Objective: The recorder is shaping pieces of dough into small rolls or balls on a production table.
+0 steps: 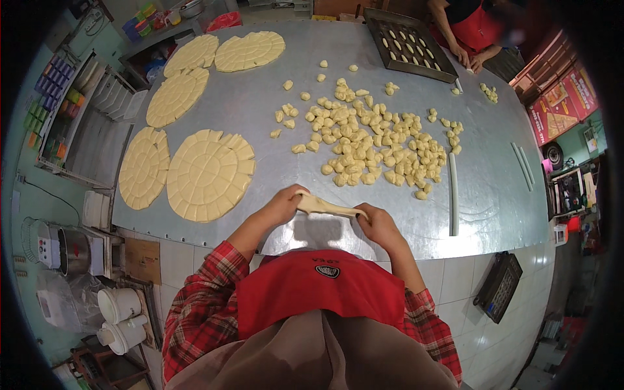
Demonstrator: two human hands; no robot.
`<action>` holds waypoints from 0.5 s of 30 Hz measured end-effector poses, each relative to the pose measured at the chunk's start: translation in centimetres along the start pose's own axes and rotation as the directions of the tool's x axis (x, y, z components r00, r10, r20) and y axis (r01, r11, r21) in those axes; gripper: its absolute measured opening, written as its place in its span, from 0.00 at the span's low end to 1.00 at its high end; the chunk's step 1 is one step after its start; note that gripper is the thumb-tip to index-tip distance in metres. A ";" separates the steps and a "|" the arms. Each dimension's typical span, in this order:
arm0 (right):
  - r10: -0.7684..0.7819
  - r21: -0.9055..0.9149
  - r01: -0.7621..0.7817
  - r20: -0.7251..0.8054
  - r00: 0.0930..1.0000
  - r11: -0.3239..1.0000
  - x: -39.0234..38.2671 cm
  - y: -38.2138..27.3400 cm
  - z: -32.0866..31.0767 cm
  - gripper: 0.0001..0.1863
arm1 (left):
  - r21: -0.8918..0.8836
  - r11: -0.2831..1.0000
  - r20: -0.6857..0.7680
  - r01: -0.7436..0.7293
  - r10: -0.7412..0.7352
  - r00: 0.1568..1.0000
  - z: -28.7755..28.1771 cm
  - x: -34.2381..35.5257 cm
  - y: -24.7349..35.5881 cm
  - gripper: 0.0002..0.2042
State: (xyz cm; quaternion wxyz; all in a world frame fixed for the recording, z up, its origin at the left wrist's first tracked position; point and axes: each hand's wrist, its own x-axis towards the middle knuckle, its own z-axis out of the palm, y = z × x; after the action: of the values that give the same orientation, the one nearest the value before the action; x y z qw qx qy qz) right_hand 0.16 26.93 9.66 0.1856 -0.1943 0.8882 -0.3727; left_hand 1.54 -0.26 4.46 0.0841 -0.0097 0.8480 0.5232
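A strip of pale dough (330, 207) is stretched between my two hands, just above the near edge of the metal table. My left hand (286, 202) grips its left end, where the dough is wider. The other end, drawn thin, is pinched in my right hand (378, 224). Beyond my hands lies a heap of small dough pieces (364, 140), with several loose ones scattered around it. To the left, large flat rounds of dough (209, 175) are scored into segments.
A dark baking tray (409, 47) with rows of shaped dough sits at the far right. Across the table a co-worker's hands (469, 58) handle a small piece. A pale rod (454, 195) lies right of the heap, and two thinner rods (522, 166) lie farther right.
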 end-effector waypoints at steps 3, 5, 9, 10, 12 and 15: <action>-0.005 0.246 -0.011 0.064 0.998 0.969 0.8 3.2 1.2 0.11 | -0.157 0.974 0.396 0.162 -0.088 0.914 2.2 -0.3 1.0 0.10; -0.043 0.676 -0.024 0.083 0.996 0.737 1.0 2.3 1.8 0.12 | -0.202 0.961 0.441 0.190 -0.084 0.894 3.4 -0.5 1.2 0.10; 0.108 0.989 -0.136 0.141 0.984 -0.054 0.6 -1.7 2.8 0.12 | -0.304 0.933 0.454 0.194 -0.037 0.890 3.6 -0.9 1.6 0.09; 0.111 0.989 -0.136 0.142 0.984 -0.056 0.5 -1.1 3.2 0.12 | -0.380 0.914 0.422 0.145 0.032 0.906 3.7 -1.0 1.4 0.10; 0.087 0.971 -0.140 0.159 0.983 -0.194 0.6 1.1 4.4 0.12 | -0.276 0.950 0.488 0.144 0.010 0.873 3.3 -1.5 3.3 0.08; 0.132 0.955 -0.166 0.202 0.970 -0.246 0.6 2.5 4.7 0.14 | -0.092 0.993 0.573 0.075 -0.009 0.819 2.9 -2.0 3.4 0.09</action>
State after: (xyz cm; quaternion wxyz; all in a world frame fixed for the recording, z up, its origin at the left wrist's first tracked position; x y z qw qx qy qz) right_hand 1.39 25.48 4.60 0.3203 0.1290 0.2760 -0.8970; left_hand 3.54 3.73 6.52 0.3453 0.1240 0.7532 0.5459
